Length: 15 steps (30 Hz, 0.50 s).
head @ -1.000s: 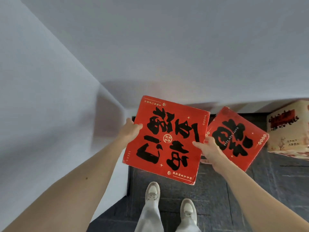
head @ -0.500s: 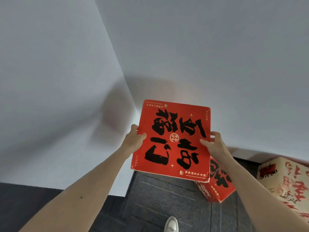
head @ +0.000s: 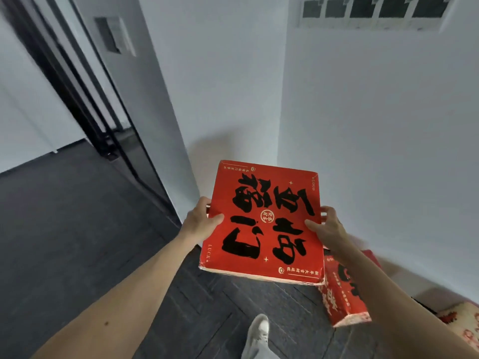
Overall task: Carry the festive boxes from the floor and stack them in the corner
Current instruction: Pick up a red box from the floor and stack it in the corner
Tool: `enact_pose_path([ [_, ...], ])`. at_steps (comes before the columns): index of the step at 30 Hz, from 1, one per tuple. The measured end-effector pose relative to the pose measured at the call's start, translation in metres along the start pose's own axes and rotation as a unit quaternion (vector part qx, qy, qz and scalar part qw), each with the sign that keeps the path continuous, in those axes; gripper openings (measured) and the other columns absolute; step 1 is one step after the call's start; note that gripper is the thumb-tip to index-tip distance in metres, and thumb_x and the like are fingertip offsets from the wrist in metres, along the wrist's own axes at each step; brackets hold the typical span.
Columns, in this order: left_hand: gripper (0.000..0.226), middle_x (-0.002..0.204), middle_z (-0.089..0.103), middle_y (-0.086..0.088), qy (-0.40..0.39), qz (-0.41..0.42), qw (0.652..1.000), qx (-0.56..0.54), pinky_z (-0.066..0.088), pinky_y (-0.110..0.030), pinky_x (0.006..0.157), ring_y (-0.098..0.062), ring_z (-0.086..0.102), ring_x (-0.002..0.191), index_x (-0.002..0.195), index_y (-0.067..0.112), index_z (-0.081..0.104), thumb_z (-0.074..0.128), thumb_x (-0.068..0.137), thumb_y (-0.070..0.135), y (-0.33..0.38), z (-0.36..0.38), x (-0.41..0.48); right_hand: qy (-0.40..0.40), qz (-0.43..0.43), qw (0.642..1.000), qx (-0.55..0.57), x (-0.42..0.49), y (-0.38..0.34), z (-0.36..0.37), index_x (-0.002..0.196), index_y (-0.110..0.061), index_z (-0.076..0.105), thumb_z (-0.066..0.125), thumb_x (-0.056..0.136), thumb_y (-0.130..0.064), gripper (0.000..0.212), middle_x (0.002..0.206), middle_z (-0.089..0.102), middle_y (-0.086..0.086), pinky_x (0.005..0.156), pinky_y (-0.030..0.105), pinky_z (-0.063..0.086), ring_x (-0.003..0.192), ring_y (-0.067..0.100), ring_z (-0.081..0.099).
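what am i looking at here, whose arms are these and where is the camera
There is no machine here. A person wears one wide-angle camera on the head, looking forward and down, so the arms are their own. The left hand and right hand grip opposite sides of a flat red box with black characters, thumbs on top, held in the air before a white wall corner. On the dark floor below sit a second red box and, at the right edge, a cream patterned box. A white shoe shows at the bottom.
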<state>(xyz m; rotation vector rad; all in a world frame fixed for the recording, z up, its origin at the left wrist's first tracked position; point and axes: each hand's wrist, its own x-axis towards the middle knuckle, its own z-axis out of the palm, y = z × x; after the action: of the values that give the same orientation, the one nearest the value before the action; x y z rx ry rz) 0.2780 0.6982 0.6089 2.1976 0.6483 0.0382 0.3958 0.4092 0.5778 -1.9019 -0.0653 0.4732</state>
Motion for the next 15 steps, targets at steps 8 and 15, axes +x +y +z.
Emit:
enact_pose_path([
  [8, 0.033, 0.104, 0.068, 0.000, 0.144, -0.074, 0.986, -0.028, 0.056, -0.047, 0.086, -0.019, 0.067, 0.091, 0.109, 0.019, 0.050, 0.069, 0.087, 0.036, -0.087, -0.127, -0.183, -0.149, -0.063, 0.986, -0.049, -0.103, -0.065, 0.118, 0.137, -0.017, 0.034, 0.065, 0.095, -0.023, 0.052, 0.116, 0.058, 0.006, 0.081, 0.046, 0.058, 0.088, 0.020, 0.066],
  [15, 0.027, 0.106, 0.069, 0.000, 0.274, -0.127, 0.950, -0.081, 0.057, -0.045, 0.085, -0.019, 0.069, 0.090, 0.108, 0.019, 0.054, 0.071, 0.089, 0.028, -0.163, -0.255, -0.288, -0.271, -0.170, 0.944, -0.083, -0.169, -0.155, 0.263, 0.130, -0.021, 0.037, 0.062, 0.097, -0.017, 0.042, 0.111, 0.056, 0.001, 0.086, 0.050, 0.058, 0.097, 0.024, 0.065],
])
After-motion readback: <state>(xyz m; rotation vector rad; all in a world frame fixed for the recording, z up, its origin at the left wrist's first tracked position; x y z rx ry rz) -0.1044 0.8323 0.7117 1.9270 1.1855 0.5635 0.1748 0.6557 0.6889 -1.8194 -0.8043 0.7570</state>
